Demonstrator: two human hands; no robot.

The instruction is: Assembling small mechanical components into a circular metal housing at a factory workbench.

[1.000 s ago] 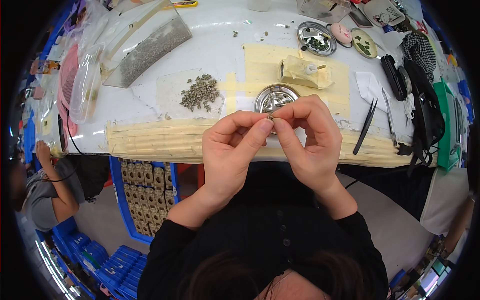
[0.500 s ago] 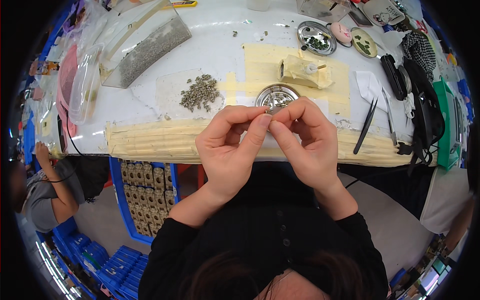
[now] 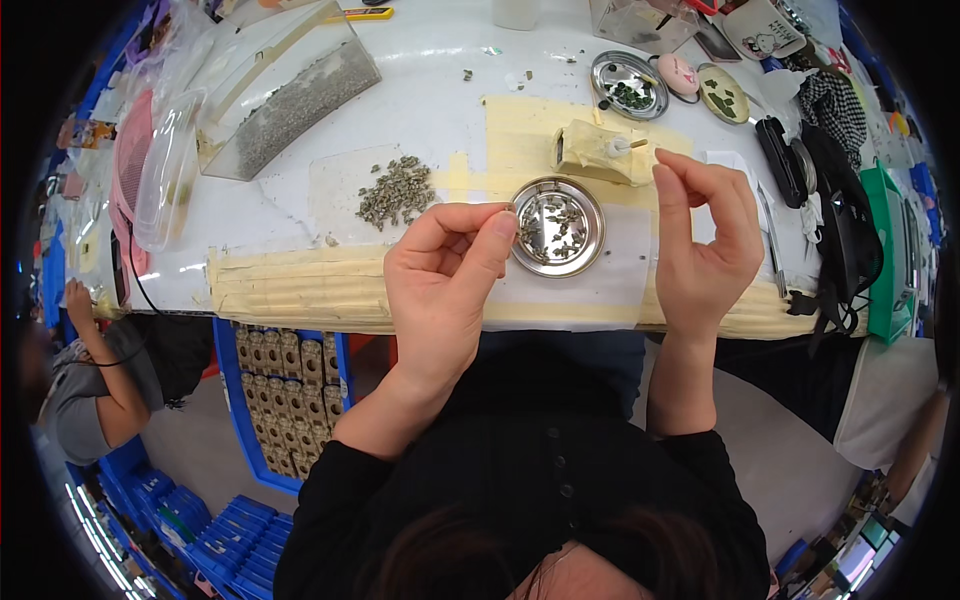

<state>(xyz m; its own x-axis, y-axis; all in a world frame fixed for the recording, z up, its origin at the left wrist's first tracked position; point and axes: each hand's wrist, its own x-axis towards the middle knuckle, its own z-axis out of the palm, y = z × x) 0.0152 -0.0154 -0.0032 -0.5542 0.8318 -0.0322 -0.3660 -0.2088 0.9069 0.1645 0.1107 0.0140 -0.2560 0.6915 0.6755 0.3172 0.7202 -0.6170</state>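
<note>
Tabletop (image 3: 440, 80) bears a wrapped block (image 3: 600, 152) beyond the dish (image 3: 594, 242).

A workshop: tiny bits (image 3: 396, 192) lie heaped on the taped desk (image 3: 440, 100). Below its near edge sit a blue crate (image 3: 229, 365) of matching parts (image 3: 291, 400) and stacked trays (image 3: 240, 540).

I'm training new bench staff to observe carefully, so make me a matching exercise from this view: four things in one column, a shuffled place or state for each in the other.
Column one
1. Left hand
2. Metal dish
3. Heap of tiny parts
4. Blue tray

Column two
a. filled with rows of metal parts
b. loosely piled, left of the dish
c. in a pinching pose
d. round and shiny

Right pairs: 1-c, 2-d, 3-b, 4-a
</note>
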